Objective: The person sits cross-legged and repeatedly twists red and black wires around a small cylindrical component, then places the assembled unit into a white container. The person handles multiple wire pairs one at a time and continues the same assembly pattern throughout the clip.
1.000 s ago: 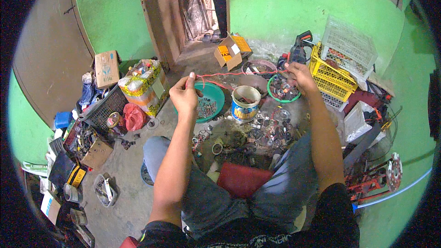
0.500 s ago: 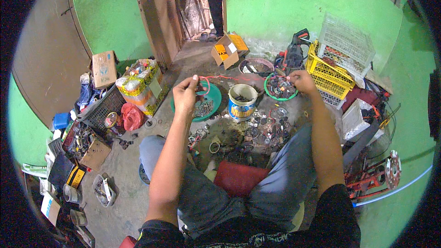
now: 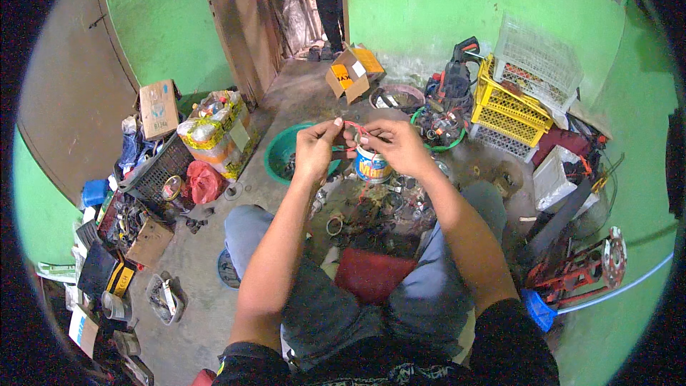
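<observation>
A thin red wire (image 3: 351, 127) runs between my two hands, bunched into a short loop. My left hand (image 3: 319, 146) pinches it between thumb and fingertips. Close beside it, my right hand (image 3: 397, 144) is closed on the wire too, its fingers partly hiding it. Just below and behind the hands stands a small blue and white bucket (image 3: 373, 166), its top covered by my fingers. Behind my left hand is a round green basin (image 3: 277, 157) with small dark pieces in it.
Small dark parts (image 3: 386, 218) lie scattered on the floor between my knees. A green-rimmed basket (image 3: 437, 129) and yellow crates (image 3: 509, 104) stand at right. An opened cardboard box (image 3: 351, 75) sits near the doorway, where a person (image 3: 327, 0) stands. Full grey crate (image 3: 161, 171) at left.
My hands were far apart with the red wire stretched between them. My right hand has moved left to meet the left one, and the wire is now gathered.
</observation>
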Demonstrator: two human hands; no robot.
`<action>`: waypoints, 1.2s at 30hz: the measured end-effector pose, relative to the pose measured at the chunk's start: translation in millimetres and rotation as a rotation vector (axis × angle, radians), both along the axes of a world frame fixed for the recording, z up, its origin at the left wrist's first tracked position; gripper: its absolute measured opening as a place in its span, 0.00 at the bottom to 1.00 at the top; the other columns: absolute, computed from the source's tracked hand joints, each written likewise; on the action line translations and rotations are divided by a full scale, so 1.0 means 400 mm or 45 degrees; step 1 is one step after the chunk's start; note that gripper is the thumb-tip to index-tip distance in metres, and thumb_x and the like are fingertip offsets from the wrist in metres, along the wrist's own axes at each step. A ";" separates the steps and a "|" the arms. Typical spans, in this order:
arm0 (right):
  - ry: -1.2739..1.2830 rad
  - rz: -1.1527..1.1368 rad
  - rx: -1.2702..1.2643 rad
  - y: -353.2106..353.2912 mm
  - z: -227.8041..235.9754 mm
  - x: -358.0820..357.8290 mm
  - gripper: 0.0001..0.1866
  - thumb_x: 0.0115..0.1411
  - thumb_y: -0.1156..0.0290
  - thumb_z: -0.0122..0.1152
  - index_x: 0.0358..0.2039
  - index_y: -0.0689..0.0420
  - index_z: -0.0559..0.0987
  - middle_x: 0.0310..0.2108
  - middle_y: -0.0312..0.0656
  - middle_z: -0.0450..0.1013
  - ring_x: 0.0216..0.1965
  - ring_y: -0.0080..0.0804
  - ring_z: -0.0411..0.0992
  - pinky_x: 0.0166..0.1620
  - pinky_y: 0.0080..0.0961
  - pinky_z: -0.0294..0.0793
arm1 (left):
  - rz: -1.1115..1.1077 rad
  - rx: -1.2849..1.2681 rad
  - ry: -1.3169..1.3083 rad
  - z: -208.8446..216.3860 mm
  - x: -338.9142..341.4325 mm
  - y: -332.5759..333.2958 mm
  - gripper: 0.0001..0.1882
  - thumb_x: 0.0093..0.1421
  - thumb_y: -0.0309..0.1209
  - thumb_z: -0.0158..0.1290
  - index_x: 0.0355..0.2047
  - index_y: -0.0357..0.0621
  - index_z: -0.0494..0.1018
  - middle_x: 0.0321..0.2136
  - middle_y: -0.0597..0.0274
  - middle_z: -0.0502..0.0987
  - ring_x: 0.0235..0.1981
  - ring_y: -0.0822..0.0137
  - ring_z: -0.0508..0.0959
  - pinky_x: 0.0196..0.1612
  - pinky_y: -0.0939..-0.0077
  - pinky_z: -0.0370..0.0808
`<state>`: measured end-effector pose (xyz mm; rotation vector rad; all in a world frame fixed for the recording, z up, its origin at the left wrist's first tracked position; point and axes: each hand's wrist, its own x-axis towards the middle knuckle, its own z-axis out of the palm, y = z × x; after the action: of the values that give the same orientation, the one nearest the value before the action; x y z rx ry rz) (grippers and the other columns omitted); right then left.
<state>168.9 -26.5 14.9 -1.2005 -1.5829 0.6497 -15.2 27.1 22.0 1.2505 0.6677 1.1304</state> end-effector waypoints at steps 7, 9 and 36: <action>-0.437 -0.257 0.519 -0.004 0.034 0.003 0.07 0.59 0.73 0.63 0.36 0.62 0.83 0.34 0.47 0.80 0.34 0.37 0.79 0.39 0.31 0.76 | 0.167 0.239 0.321 0.008 0.000 -0.012 0.13 0.65 0.34 0.56 0.32 0.33 0.80 0.18 0.63 0.77 0.20 0.71 0.78 0.25 0.77 0.75; -0.492 -0.275 0.645 -0.004 0.037 0.006 0.07 0.58 0.75 0.63 0.36 0.63 0.83 0.35 0.47 0.80 0.36 0.39 0.80 0.39 0.31 0.77 | 0.114 0.232 0.309 0.009 0.003 -0.012 0.13 0.65 0.33 0.56 0.34 0.33 0.80 0.18 0.62 0.77 0.21 0.71 0.79 0.25 0.77 0.75; -0.365 -0.448 0.557 -0.005 0.025 0.019 0.05 0.54 0.74 0.66 0.32 0.59 0.81 0.29 0.46 0.78 0.31 0.40 0.77 0.34 0.33 0.76 | 0.382 0.940 0.548 0.018 0.078 -0.021 0.05 0.59 0.23 0.56 0.30 0.33 0.79 0.21 0.49 0.80 0.21 0.58 0.82 0.28 0.67 0.75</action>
<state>176.7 -28.4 24.7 -1.2268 -1.5831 -0.0998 16.0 18.9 29.3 2.1146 0.8046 1.4350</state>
